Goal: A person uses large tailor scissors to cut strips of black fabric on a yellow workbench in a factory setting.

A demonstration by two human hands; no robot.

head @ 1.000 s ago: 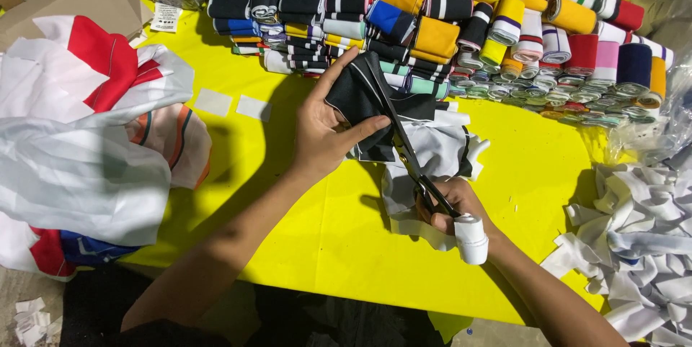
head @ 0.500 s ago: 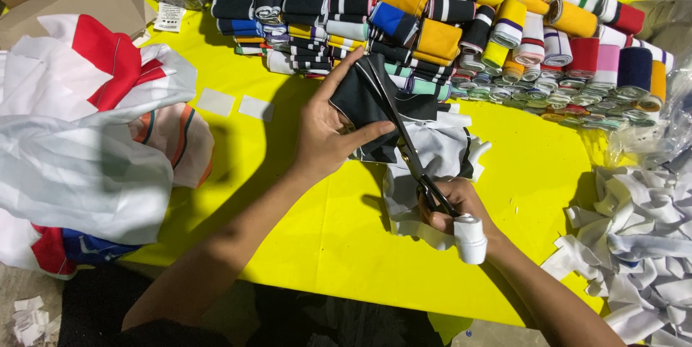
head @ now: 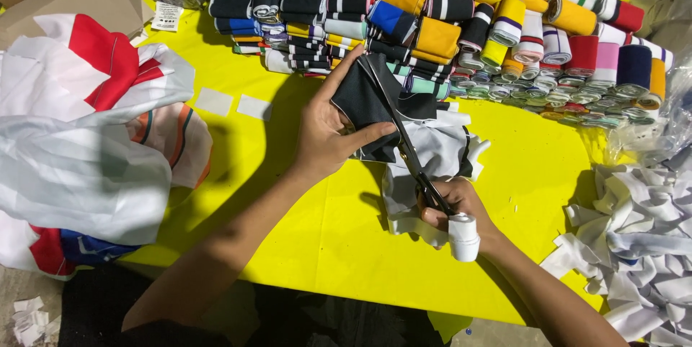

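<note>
Yellow desk (head: 533, 174); striped fabric rolls (head: 447, 15) at twelve o'clock; white scraps (head: 634, 246) at four; left hand (head: 328, 134) pinches black cloth (head: 360, 98); right hand (head: 450, 210) grips scissors (head: 407, 149).

My left hand (head: 328, 134) pins the fabric piece (head: 375, 102) at the table's (head: 288, 232) centre; my right hand (head: 454, 210) with the scissors (head: 411, 156) sits at five o'clock from it. Ribbed rolls (head: 461, 23) lie at twelve, loose garments (head: 79, 152) at nine, a scrap pile (head: 641, 246) at four.
</note>
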